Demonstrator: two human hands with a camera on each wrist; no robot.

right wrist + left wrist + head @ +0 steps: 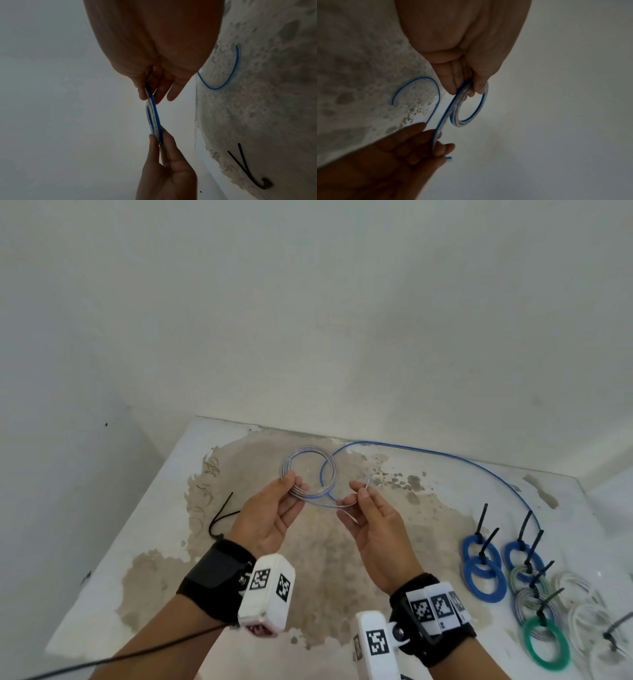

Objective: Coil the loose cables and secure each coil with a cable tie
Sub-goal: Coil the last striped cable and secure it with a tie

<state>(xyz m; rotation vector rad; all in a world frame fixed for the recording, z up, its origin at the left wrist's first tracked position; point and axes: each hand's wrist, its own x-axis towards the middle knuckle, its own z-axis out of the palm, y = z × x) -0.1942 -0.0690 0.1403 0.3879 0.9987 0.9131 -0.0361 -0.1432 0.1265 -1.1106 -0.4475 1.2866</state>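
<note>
A small coil of clear cable with a blue stripe is held up above the table. My left hand pinches its near rim between thumb and fingers. The coil shows as a ring in the left wrist view and edge-on in the right wrist view. Its free tail runs to my right hand, which pinches it near the end. A long loose blue cable lies along the back of the table and curls in behind my hands.
Two black cable ties lie left of my left hand, also seen in the right wrist view. Several tied coils, blue, green and white, sit at the right. The worn white table meets walls behind and at the left.
</note>
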